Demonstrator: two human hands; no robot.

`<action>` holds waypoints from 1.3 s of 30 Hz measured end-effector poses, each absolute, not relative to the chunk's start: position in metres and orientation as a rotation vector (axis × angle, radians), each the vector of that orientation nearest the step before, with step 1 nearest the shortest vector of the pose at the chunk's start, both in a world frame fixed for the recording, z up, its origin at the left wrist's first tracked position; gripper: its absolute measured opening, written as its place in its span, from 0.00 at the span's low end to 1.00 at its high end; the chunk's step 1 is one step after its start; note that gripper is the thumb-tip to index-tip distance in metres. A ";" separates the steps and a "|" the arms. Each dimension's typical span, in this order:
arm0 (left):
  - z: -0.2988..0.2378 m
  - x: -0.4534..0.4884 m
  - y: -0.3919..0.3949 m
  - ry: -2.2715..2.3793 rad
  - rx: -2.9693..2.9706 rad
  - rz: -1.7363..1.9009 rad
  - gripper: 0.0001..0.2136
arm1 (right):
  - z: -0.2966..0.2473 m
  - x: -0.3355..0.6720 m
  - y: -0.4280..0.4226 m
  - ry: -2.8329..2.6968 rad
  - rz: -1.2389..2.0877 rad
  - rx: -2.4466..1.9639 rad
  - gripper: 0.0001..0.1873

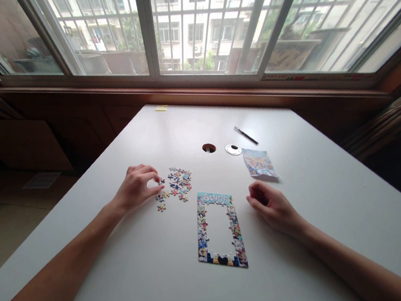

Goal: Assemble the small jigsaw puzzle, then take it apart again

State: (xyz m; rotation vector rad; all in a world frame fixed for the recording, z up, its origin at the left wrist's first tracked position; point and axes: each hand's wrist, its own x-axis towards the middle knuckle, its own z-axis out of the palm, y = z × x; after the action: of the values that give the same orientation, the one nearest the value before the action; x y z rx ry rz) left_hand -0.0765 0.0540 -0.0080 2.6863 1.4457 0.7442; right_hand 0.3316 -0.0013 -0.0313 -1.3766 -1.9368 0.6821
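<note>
My left hand (pixel 140 184) is at the left edge of a loose heap of jigsaw pieces (pixel 179 181). Its thumb and forefinger are curled in a pinch around a small puzzle piece (pixel 162 181). A few more pieces lie just below the fingertips. In the middle of the table lies a puzzle frame (pixel 201 231), its colourful cartoon border assembled and its centre showing bare white. To the right of this border my right hand (pixel 271 205) rests on its side, fingers curled closed, with nothing visible in them.
A creased picture sheet (pixel 260 162) lies beyond my right hand. Behind it are a black pen (pixel 246 135) and a round silver cover (pixel 233 149), beside a cable hole (pixel 209 148). A yellow sticker (pixel 161 108) marks the white table's (pixel 135 280) far edge, below the barred window (pixel 196 32).
</note>
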 end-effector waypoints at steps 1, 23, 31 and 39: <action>-0.007 -0.076 0.054 1.458 2.670 0.779 0.07 | -0.031 0.332 -0.001 -1.936 0.682 -1.379 0.09; -0.007 -0.075 0.055 1.544 2.350 1.060 0.13 | -0.033 0.333 -0.001 -1.925 0.691 -1.384 0.08; -0.012 -0.078 0.057 1.501 2.377 0.987 0.11 | -0.033 0.333 -0.001 -1.926 0.705 -1.388 0.08; -0.010 -0.077 0.055 1.546 2.325 0.973 0.09 | -0.029 0.331 -0.002 -1.926 0.712 -1.384 0.08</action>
State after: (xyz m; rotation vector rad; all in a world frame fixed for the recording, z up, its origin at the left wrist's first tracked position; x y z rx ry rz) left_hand -0.0766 0.0550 -0.0097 2.3255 1.5458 0.9726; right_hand 0.3310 -0.0024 -0.0291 -1.3836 -1.9263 0.7118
